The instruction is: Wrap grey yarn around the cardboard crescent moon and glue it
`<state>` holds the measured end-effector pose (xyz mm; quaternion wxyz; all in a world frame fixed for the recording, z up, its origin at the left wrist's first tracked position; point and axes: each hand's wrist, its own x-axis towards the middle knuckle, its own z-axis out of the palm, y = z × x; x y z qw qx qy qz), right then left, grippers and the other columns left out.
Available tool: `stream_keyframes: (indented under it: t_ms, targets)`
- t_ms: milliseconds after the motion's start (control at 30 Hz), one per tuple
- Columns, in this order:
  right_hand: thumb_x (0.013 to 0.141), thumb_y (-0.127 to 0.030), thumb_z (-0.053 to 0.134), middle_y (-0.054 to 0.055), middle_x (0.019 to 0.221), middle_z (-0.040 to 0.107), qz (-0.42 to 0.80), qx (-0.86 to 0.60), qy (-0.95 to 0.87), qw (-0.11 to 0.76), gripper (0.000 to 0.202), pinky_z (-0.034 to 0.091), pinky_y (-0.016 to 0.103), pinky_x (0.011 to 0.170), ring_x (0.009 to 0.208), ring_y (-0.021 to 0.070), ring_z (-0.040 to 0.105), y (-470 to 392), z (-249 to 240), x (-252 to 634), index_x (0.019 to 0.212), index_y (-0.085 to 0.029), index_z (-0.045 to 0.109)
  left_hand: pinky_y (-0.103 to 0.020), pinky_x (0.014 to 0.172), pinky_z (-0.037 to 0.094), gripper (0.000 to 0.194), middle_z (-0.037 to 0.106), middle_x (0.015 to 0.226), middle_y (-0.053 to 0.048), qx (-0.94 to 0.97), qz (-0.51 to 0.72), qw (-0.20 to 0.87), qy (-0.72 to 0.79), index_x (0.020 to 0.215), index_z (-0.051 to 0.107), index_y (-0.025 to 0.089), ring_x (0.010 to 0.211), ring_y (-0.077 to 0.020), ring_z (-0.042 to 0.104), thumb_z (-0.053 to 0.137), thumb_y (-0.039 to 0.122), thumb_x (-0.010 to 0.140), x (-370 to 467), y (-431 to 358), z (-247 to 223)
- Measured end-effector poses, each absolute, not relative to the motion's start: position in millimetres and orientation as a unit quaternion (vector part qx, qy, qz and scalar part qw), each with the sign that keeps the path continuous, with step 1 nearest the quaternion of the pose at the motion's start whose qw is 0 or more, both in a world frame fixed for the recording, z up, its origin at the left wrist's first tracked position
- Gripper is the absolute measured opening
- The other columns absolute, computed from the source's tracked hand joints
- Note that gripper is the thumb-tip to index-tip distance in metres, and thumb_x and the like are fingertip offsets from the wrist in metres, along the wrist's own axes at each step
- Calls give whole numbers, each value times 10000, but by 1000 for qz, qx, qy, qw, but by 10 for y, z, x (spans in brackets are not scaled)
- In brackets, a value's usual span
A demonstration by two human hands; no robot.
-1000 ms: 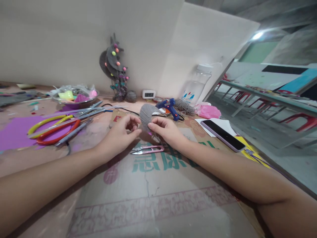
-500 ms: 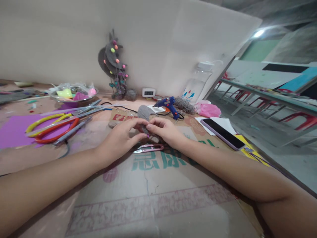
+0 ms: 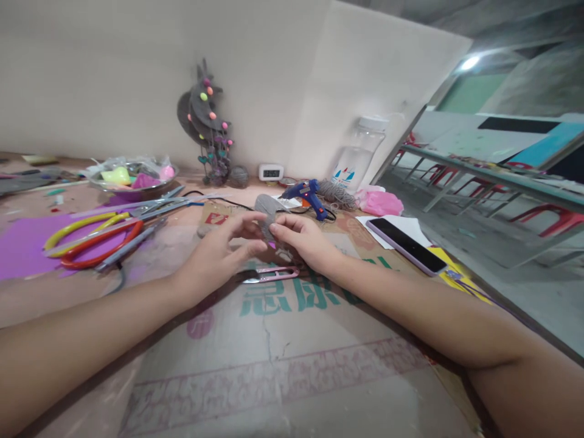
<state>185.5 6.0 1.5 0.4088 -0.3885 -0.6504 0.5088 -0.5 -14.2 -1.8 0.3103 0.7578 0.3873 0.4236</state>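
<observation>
A grey, yarn-wrapped piece [image 3: 266,208] with a rounded upper end stands tilted above the cardboard. My right hand [image 3: 309,240] pinches it between thumb and fingers, hiding its lower part. Beside it, my left hand [image 3: 221,244] has thumb and index finger spread apart; the index fingertip is close to the piece, and whether it touches cannot be made out. A small bright pink bit [image 3: 272,244] shows between the hands. Just below them, pink-handled thread snips [image 3: 277,274] lie on the printed cardboard [image 3: 219,365].
Behind my hands lie a blue glue gun [image 3: 306,196], grey yarn [image 3: 337,194] and a small clock [image 3: 271,173]. Scissors [image 3: 91,240] with yellow and red handles and a metal bowl [image 3: 132,188] sit left. A phone [image 3: 406,246] and water bottle [image 3: 358,155] stand right.
My left thumb and index finger have moved apart and off the lower part of the grey piece. My right hand still holds it. The view has shifted slightly.
</observation>
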Motion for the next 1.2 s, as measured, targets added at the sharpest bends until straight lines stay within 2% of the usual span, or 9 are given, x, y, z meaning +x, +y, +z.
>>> stream_keyframes:
  t_ms: [133, 233, 333, 500, 600, 733, 833, 1000, 1200]
  targets:
    - [723, -434, 643, -58, 574, 501, 513, -400, -638, 412, 299, 275, 190, 436, 458, 44, 363, 61, 14, 1855, 700, -159, 527, -320, 818, 462, 149, 641, 963, -43, 703, 470, 309, 436, 937, 586, 197, 911, -184, 598, 532, 285, 829, -28, -93, -26]
    - [716, -442, 648, -50, 584, 516, 512, -397, -641, 411, 309, 272, 188, 433, 462, 45, 368, 72, 3, 1852, 703, -157, 527, -319, 810, 456, 95, 646, 918, -34, 681, 480, 316, 454, 857, 593, 199, 881, -185, 598, 566, 265, 794, -31, -72, -19]
    - [722, -446, 641, -48, 587, 515, 506, -394, -653, 402, 310, 281, 187, 433, 457, 45, 370, 80, -10, 1845, 708, -160, 521, -302, 749, 466, 116, 644, 874, -27, 674, 475, 334, 457, 882, 595, 200, 812, -174, 600, 581, 261, 785, -15, -76, 3]
    - [727, -437, 635, -31, 626, 523, 467, -410, -680, 390, 297, 327, 185, 463, 508, 58, 423, 66, -24, 1830, 709, -159, 531, -288, 685, 469, 254, 634, 741, -4, 669, 463, 388, 433, 1060, 567, 203, 732, -170, 615, 514, 322, 842, -10, -57, 2]
    - [742, -431, 617, -26, 630, 535, 445, -411, -698, 382, 287, 341, 188, 481, 519, 62, 427, 49, -24, 1825, 716, -155, 543, -290, 680, 466, 271, 647, 743, -11, 687, 445, 394, 419, 917, 620, 203, 745, -184, 612, 457, 412, 865, -20, -47, -20]
    - [766, -417, 598, -24, 627, 549, 425, -415, -720, 358, 268, 374, 202, 531, 546, 78, 467, 20, -2, 1823, 726, -157, 546, -292, 682, 444, 279, 647, 718, -2, 718, 407, 362, 433, 756, 608, 188, 721, -184, 592, 518, 444, 824, -16, -73, -11]
    - [792, -412, 567, -10, 674, 587, 401, -414, -744, 338, 259, 396, 217, 580, 595, 93, 502, 1, 25, 1821, 768, -154, 583, -273, 624, 413, 262, 610, 642, 16, 701, 408, 351, 467, 705, 583, 192, 654, -166, 568, 539, 427, 810, -7, -86, 17]
    - [771, -388, 601, 25, 829, 638, 362, -424, -762, 330, 277, 426, 254, 689, 733, 127, 545, 31, 7, 1828, 905, -147, 625, -268, 579, 401, 264, 578, 620, 17, 645, 443, 392, 483, 669, 546, 195, 605, -157, 547, 565, 429, 790, -9, -54, 27]
    - [812, -406, 547, 28, 809, 625, 400, -408, -742, 351, 283, 443, 269, 698, 714, 125, 563, 80, -48, 1837, 901, -144, 609, -286, 625, 422, 267, 607, 636, 4, 630, 450, 415, 478, 677, 540, 193, 650, -177, 582, 579, 436, 780, -13, -42, 32]
